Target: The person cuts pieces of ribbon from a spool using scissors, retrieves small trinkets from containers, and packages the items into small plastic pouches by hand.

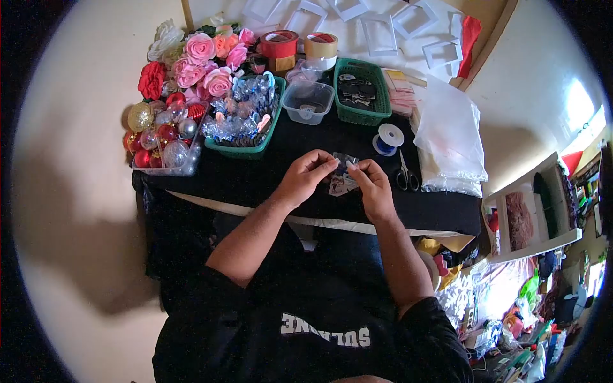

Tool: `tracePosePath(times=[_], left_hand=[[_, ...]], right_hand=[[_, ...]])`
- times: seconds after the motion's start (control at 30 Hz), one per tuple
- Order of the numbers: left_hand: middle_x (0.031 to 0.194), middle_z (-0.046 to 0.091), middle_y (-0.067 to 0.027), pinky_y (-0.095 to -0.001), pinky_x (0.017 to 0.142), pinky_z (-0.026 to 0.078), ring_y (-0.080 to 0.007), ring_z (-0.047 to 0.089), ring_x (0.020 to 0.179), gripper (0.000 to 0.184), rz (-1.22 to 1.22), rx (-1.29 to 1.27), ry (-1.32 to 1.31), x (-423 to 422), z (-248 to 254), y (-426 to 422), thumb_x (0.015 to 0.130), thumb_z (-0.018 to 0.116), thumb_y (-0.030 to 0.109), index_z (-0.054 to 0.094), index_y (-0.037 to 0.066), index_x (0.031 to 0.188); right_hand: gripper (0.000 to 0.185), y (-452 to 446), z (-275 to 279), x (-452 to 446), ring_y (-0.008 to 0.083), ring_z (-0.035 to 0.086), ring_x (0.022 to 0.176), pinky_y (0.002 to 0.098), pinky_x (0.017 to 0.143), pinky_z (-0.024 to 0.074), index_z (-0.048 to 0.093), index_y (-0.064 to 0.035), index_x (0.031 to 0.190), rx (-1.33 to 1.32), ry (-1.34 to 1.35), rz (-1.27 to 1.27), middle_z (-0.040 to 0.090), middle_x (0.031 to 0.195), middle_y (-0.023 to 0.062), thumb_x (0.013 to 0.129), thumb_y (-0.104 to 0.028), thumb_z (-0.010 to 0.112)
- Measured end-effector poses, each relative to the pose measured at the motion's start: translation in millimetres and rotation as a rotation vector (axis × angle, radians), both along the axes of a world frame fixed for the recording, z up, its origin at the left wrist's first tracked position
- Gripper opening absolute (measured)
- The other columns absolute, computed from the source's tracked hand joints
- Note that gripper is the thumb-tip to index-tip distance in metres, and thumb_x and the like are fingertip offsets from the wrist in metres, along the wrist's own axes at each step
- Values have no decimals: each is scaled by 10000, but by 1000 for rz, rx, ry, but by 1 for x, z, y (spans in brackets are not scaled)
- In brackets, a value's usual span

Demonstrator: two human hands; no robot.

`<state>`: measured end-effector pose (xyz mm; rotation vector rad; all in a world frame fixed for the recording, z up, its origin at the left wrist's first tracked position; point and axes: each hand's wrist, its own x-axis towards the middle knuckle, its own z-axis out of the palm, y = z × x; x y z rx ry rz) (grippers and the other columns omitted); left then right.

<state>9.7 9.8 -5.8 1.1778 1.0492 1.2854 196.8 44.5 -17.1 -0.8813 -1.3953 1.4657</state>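
Over the black-covered table, my left hand (309, 175) pinches the left upper edge of a small clear plastic packet (343, 184). Opposite it, my right hand (373, 189) grips the packet's upper right edge between thumb and fingers. Dark and pale bits show through the plastic, too small to make out. Right of my right hand lie black-handled scissors (405, 173), and beyond them a white spool (388, 139) with blue thread or wire. A green basket (384, 115) of dark flat pieces and a clear plastic tub (308, 102) stand past my hands.
At left, a green basket (255, 152) holds wrapped packets beside a clear box of Christmas baubles (169, 142). Artificial roses (201, 48) and tape rolls (279, 45) sit behind. Plastic bags (450, 140) are stacked at right. White frames (380, 35) lie at the back.
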Motion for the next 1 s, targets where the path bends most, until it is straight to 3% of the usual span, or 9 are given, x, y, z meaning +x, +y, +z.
tracePosePath(times=[0.17,0.23,0.53,0.8,0.87,0.93,1.0], left_hand=[[867,598,22,-230,752,431,-67,542,816,166,38,0,47,0,1,1,938,645,225,631,64,975],[835,593,24,-214,673,444,-50,535,747,173,21,24,15,0,-1,2,944,645,229,635,63,991],[872,636,-10,-235,699,472,-78,578,782,175,-50,55,201,-2,-2,3,951,627,217,652,49,997],[883,653,-20,-243,713,485,-77,601,809,166,-44,59,156,-5,-2,1,961,607,198,660,45,998],[881,653,-20,-242,704,482,-75,598,799,164,-42,55,155,-4,1,-1,963,603,197,661,47,996],[888,630,3,-249,773,458,-78,566,838,182,-69,83,161,-4,-2,0,970,591,216,645,43,973],[891,619,7,-248,776,455,-77,561,840,190,-78,90,184,-3,-3,0,977,581,228,636,46,991]], right_hand=[[150,-1,0,-1,67,483,783,250,698,399,561,-59,933,-7,42,0,549,856,-17,962,-191,625],[147,-1,0,-1,66,479,784,249,697,397,560,-61,935,-14,42,6,545,855,-19,965,-191,621],[181,-3,7,-1,74,499,813,246,726,417,558,-59,1001,19,-5,9,547,868,-18,963,-222,628],[249,-6,21,-1,108,582,812,270,740,475,592,-30,1043,-17,-330,48,631,881,42,930,-237,672],[233,-6,20,1,108,584,813,270,741,474,595,-32,1032,-24,-296,67,633,877,41,932,-229,668],[218,-5,15,3,109,587,814,269,742,474,599,-33,1020,-31,-260,84,635,874,40,933,-221,665],[193,-2,6,4,106,592,816,271,741,475,597,-36,1019,-9,-99,115,639,881,44,936,-200,656]])
